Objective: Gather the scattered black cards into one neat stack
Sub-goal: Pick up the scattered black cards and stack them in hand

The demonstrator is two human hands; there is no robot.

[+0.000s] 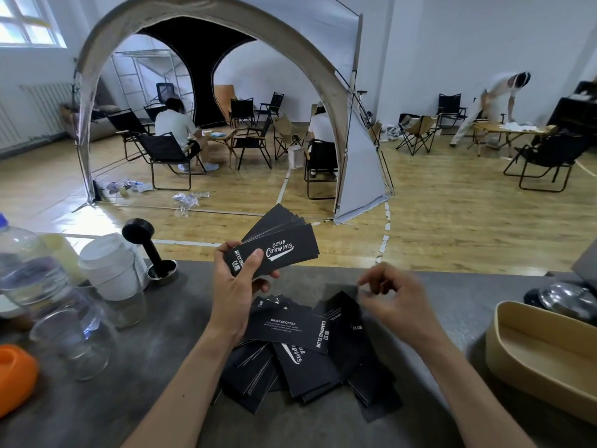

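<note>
Several black cards with white print lie scattered in a loose overlapping heap (310,354) on the grey counter (129,399). Above the heap, my left hand (237,282) grips a fanned bunch of the same cards (281,244), thumb on the top card that reads "Club Camping". My right hand (397,299) hovers just right of the heap with fingers loosely curled, fingertips near the corner of a raised card (339,307). Whether the fingers touch that card cannot be told.
At the left stand a water bottle (26,263), clear cups (80,344), a white-lidded cup (111,270), a black tamper (150,250) and an orange object (14,373). A beige tray (542,357) sits right, with a metal object (562,299) behind. Beyond the counter are a tent, chairs and people.
</note>
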